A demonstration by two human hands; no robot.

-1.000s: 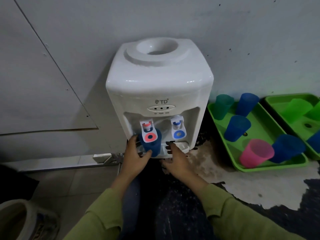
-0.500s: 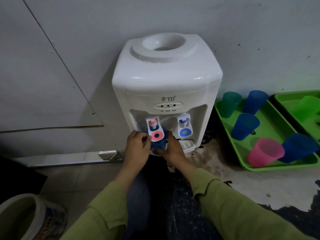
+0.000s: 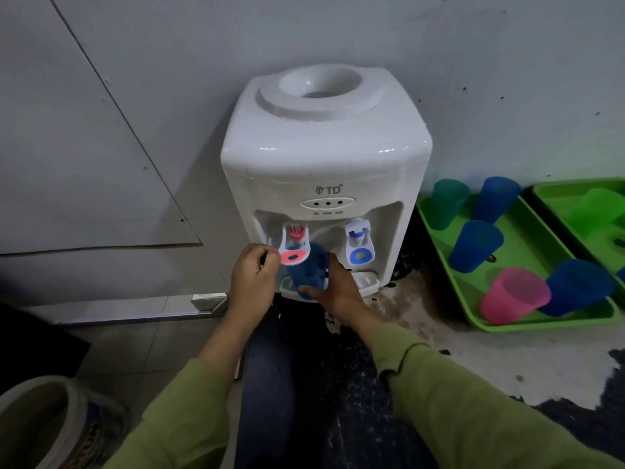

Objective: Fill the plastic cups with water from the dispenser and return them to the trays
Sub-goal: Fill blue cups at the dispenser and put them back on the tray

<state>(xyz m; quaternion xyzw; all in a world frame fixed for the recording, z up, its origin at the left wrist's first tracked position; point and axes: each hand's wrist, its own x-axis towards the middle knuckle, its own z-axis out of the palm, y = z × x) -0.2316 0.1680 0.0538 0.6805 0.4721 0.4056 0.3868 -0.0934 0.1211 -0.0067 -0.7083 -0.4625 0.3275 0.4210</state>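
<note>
The right hand [image 3: 338, 292] grips the blue cup [image 3: 309, 265], its fingers [image 3: 309, 293] curled under the base and thumb up the right side. The cup leans beneath the red lever [image 3: 293, 257] of the dispenser [image 3: 324, 157], over the drip tray [image 3: 367, 280]. Just left of the cup, the left hand [image 3: 252, 279] has its fingers [image 3: 267, 257] curled, pinching the lever's left edge. Well right of both hands, a green tray [image 3: 541, 324] on the floor holds more cups, one pink [image 3: 514, 296].
</note>
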